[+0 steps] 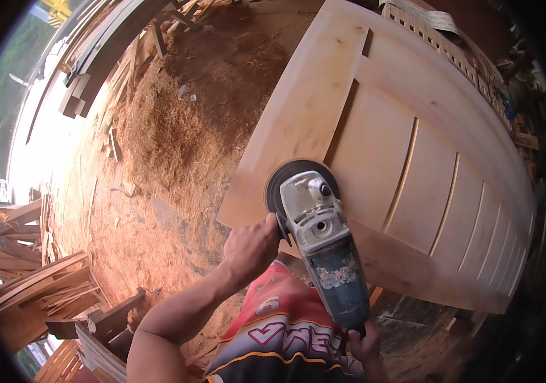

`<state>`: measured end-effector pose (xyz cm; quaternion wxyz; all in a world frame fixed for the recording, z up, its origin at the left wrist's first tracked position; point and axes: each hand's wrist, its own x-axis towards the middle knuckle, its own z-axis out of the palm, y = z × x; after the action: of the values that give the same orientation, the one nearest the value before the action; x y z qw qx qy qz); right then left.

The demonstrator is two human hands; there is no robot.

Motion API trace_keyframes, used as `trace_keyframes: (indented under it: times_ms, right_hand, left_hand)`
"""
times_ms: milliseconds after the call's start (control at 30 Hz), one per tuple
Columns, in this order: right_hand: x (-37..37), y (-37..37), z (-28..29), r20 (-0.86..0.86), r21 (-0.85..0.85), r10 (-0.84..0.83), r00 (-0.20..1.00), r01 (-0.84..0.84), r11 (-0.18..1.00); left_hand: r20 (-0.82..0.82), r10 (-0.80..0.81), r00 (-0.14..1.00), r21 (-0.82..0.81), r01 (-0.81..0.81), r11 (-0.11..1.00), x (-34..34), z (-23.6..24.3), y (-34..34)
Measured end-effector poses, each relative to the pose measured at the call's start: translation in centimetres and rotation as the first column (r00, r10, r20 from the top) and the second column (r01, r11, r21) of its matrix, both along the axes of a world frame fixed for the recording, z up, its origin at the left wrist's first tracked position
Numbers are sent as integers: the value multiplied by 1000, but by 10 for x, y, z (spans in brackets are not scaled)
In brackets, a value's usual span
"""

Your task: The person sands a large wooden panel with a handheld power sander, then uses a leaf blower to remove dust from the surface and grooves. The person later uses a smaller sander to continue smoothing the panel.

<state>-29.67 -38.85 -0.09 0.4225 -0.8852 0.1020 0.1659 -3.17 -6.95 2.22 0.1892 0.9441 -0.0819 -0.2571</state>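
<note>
Shavings [164, 127] litter the floor [186, 217] near stacked timber [37, 287], daylight [46, 143] glaring at left.

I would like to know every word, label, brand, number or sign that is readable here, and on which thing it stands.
Red and dark shirt: a pale number and large outlined lettering; I do not copy these out.
Grinder: worn pale patch on its body, nothing readable.

I count one left hand [252, 249] at seven o'clock, one right hand [367, 346] at five, that's two! One grinder [330, 255], one disc [275, 186] mid-dial, one panel [375, 159] towards two!
</note>
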Motion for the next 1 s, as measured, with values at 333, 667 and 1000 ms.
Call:
trace_keyframes:
  times_ms: [333, 667, 1000]
  right_hand:
    - [250, -37, 15, 120, 211, -189, 975, 161, 964]
    - [434, -60, 15, 156, 156, -205, 966, 181, 971]
    - [374, -22, 14, 124, 187, -60, 990, 36, 982]
  left_hand:
    - [362, -218, 906, -39, 249, 968, 255, -33, -73]
    - [475, -255, 842, 135, 216, 967, 453, -24, -110]
    - [342, -100, 934, 78, 78, 994, 346, -22, -27]
